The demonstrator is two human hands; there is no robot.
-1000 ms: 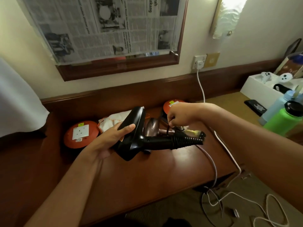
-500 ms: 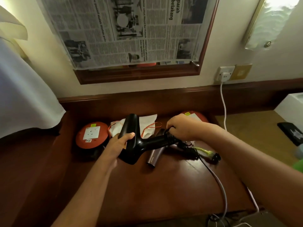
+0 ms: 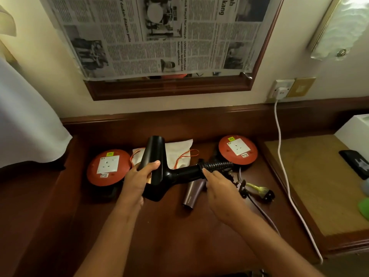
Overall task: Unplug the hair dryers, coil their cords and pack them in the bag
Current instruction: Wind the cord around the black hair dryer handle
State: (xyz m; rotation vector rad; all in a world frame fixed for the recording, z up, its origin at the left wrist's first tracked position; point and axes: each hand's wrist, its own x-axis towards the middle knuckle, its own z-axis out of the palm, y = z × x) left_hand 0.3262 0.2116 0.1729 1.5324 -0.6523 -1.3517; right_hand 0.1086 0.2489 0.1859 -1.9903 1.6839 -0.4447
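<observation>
My left hand (image 3: 137, 180) grips the barrel of a black hair dryer (image 3: 159, 172) held just above the wooden desk (image 3: 179, 236). My right hand (image 3: 221, 188) curls round the end of its handle, where the ribbed black cord guard (image 3: 217, 165) sticks out to the right. A mauve hair dryer (image 3: 192, 195) lies on the desk beneath, partly hidden by my right hand. Its mauve cord (image 3: 257, 206) runs off the front right, beside a black plug with a yellow-green tie (image 3: 259, 189). A white cloth bag with orange drawstrings (image 3: 177, 154) lies flat behind the black dryer.
Two orange round socket reels stand on the desk, one at the left (image 3: 107, 167) and one at the right (image 3: 237, 149). A white charger cable (image 3: 283, 156) hangs from the wall socket (image 3: 281, 89). A black phone (image 3: 357, 162) lies on the tan side surface.
The view has drawn closer to the desk. My right hand slid from the top of the handle to its end, leaving the ribbed cord guard showing. The black dryer sits slightly lower.
</observation>
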